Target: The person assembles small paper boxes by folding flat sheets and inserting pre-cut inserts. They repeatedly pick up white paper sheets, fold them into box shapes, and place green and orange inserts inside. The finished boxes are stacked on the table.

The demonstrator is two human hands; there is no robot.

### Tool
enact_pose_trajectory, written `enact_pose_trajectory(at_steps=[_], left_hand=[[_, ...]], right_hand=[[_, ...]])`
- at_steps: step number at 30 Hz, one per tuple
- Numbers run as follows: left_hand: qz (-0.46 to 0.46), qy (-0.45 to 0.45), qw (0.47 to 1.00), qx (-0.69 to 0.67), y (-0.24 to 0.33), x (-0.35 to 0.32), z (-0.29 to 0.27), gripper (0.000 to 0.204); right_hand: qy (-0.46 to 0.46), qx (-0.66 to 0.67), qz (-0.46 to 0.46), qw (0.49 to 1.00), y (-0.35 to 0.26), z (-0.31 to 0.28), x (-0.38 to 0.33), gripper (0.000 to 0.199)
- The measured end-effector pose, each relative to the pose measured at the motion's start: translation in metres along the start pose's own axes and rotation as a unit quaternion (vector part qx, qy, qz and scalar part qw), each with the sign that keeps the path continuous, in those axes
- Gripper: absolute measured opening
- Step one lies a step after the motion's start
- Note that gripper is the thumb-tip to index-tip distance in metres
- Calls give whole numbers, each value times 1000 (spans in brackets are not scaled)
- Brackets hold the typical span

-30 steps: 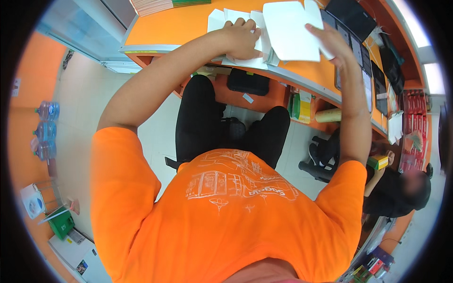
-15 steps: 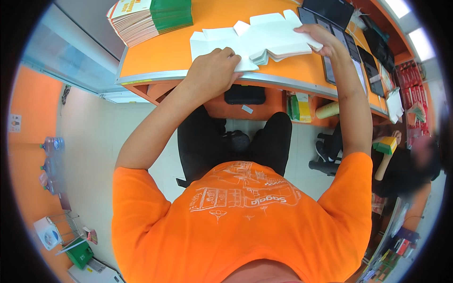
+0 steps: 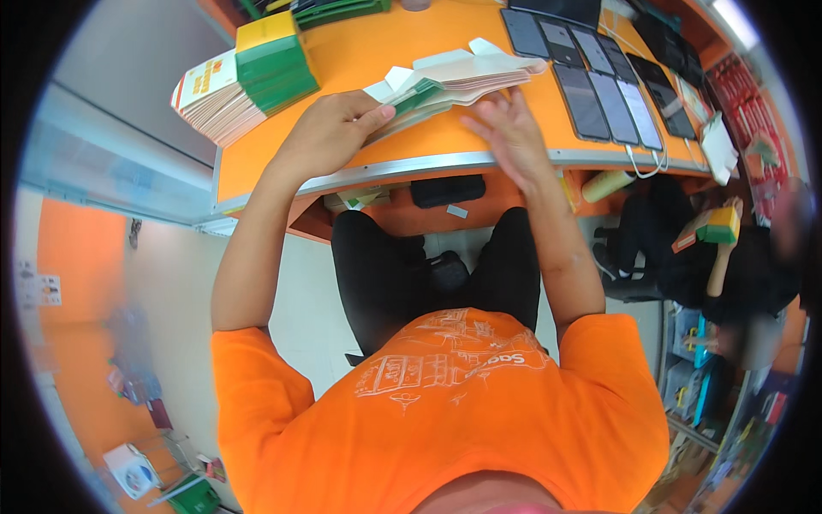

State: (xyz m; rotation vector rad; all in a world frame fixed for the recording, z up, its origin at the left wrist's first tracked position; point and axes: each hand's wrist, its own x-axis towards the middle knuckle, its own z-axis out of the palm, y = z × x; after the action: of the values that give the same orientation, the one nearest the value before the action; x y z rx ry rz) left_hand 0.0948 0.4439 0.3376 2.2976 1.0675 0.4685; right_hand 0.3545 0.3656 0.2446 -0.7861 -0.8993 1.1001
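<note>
Stretching over the orange bench (image 3: 368,51), pale floor (image 3: 304,287) below, the white carton stack (image 3: 469,75) at twelve o'clock points its long axis toward two, left hand (image 3: 331,133) pinching its eight-o'clock end, right hand (image 3: 514,133) with fingers loosely spread.

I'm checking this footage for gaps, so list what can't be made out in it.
All in the head view:
- Left hand: most fingertips, hidden behind the hand itself and the folded cartons.
- Right hand: blur hides whether it touches the cartons.
- Green tray: cut off by the upper edge.
- Plastic bottles at left: outlines lost to blur.
</note>
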Motion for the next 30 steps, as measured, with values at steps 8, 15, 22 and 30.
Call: enact_pose_trajectory(at_steps=[8,15,22,30], left_hand=[[5,-21,1000,15,11,6,3,46],[-4,13,996,85,20,15,2,45],[-25,11,999,44,24,30,-1,47],[-42,55,997,43,29,45,-25,46]], right_hand=[[104,17,30,994,13,41,2,54],[82,37,133,987,10,36,2,36],[129,34,144,981,-1,36,0,37],[197,-4,96,976,-2,23,-23,36]])
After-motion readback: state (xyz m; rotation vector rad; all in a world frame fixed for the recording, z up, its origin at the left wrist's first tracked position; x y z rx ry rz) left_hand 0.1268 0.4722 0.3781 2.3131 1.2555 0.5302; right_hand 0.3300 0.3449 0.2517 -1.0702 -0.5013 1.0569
